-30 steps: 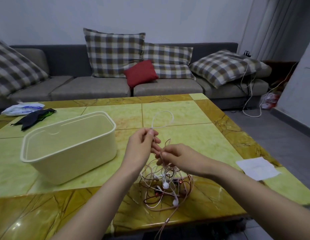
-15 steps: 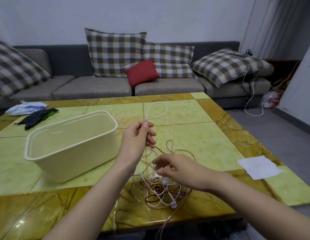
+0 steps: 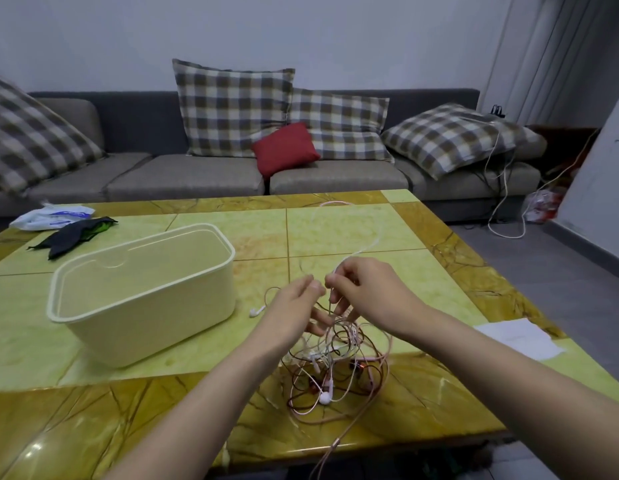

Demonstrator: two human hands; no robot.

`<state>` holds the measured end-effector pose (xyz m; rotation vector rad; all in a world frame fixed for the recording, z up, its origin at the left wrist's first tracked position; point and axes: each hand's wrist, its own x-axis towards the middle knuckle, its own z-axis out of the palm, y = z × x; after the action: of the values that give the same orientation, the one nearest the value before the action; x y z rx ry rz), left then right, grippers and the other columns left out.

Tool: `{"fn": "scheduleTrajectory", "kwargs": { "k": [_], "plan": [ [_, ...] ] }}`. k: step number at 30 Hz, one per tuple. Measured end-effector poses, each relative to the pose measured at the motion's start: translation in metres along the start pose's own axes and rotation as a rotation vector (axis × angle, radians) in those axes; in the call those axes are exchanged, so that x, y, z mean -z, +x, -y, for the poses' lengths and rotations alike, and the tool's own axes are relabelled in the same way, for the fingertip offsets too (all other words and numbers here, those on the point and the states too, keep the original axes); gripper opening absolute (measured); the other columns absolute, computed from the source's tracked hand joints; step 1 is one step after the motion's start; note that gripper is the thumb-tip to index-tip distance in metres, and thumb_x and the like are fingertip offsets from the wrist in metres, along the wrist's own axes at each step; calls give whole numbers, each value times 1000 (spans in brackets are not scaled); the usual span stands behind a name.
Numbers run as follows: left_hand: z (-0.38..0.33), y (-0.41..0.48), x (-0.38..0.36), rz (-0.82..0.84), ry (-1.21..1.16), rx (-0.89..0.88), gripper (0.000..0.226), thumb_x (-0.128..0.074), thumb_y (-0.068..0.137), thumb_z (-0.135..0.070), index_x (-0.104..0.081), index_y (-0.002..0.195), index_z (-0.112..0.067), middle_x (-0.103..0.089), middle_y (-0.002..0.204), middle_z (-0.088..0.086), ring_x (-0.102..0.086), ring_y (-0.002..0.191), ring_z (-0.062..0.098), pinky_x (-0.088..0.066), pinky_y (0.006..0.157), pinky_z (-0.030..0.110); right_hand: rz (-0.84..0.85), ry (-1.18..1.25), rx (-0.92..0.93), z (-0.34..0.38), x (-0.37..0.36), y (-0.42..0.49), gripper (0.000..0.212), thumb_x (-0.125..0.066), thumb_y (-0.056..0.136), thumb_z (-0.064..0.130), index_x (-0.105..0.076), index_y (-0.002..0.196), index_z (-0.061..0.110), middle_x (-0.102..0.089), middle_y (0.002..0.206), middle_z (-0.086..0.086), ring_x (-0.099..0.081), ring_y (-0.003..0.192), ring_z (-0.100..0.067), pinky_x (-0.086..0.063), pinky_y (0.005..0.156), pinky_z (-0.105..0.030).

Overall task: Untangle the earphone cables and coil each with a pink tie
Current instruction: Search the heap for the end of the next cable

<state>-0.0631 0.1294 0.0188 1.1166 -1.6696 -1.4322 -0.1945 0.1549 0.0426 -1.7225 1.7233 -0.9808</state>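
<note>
A tangle of white, pink and dark-red earphone cables (image 3: 335,372) lies on the green marble table (image 3: 335,230) near its front edge. Above the tangle, my left hand (image 3: 294,306) pinches strands of it. My right hand (image 3: 366,289) pinches a white cable (image 3: 366,247) that loops up and away over the table. One white earbud (image 3: 255,311) lies to the left of my left hand, and another (image 3: 324,398) sits at the front of the tangle. A pink cable (image 3: 339,441) hangs over the table's front edge. I see no pink tie.
A cream plastic bin (image 3: 141,289) stands left of my hands. At the far left corner lie a black cloth (image 3: 72,233) and a white packet (image 3: 51,216). A white paper (image 3: 519,337) rests at the right edge. The grey sofa (image 3: 183,174) runs behind the table.
My left hand came down and right from its raised position to meet my right hand. My right hand rose from the tangle and now holds the white cable loop, which reaches farther across the table.
</note>
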Motion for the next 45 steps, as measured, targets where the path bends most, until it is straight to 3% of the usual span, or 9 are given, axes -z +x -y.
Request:
{"fn": "scheduleTrajectory", "kwargs": {
  "k": [4,13,17,23,30,36,39,41,45],
  "plan": [
    [7,-4,-5,113,90,-36,30,-38,101,-20,-63,87,-14,-65,84,-3,-56,62,7,-40,52,14,-13,-6,3,1,3,2,25,-52,96,19,-55,73,11,-65,65,-5,-65,57,-16,-54,50,-22],
    [26,-5,2,130,243,-52,20,-55,94,-25,-71,82,-22,-44,56,-8,-38,60,15,-33,61,28,-191,62,-42,9,29,11,26,-43,99,18,-51,78,5,-59,65,-5,-59,47,-10,-52,44,-23],
    [30,-4,5,105,352,-72,22,-58,92,-29,-73,95,-13,-55,62,-14,-44,51,-4,-33,55,13,-230,184,-97,5,32,11,25,-43,100,16,-54,86,-1,-60,67,-8,-62,51,-15,-55,48,-25],
    [37,-2,6,-8,256,-69,21,-57,92,-23,-73,89,-12,-51,57,-4,-45,53,10,-37,55,22,37,-75,-84,-7,10,-6,28,-42,100,20,-57,119,7,-66,95,-4,-64,81,-14,-55,70,-26],
    [25,0,4,-63,81,-60,22,-51,96,-16,-65,82,-8,-62,56,12,-59,51,20,-48,54,26,92,-311,27,-16,-13,-19,24,-57,91,38,-59,109,23,-65,102,6,-60,92,-14,-51,84,-39],
    [24,2,10,-171,101,-101,20,-52,95,-15,-67,84,-7,-58,55,5,-56,51,18,-50,60,31,5,-206,36,-20,-9,-18,16,-64,88,34,-61,80,20,-55,64,11,-48,57,0,-38,54,-11],
    [26,1,10,-195,119,-108,20,-54,94,-15,-68,82,-6,-55,54,1,-54,49,15,-51,59,32,10,-263,50,-23,-7,-19,9,-65,87,26,-62,94,20,-59,85,6,-51,69,0,-38,61,-8],
    [25,1,9,-213,117,-116,20,-54,94,-15,-66,81,-5,-57,56,2,-55,51,14,-52,58,28,20,-236,76,-26,-8,-21,33,-69,83,20,-54,113,21,-49,106,5,-50,86,1,-38,75,-7],
    [22,1,7,-243,88,-113,20,-53,95,-17,-65,85,-6,-62,64,6,-58,57,15,-54,63,30,-143,-216,301,-18,-14,-31,24,-64,85,20,-52,106,21,-45,103,12,-43,96,5,-35,83,-6]
  ]
}}
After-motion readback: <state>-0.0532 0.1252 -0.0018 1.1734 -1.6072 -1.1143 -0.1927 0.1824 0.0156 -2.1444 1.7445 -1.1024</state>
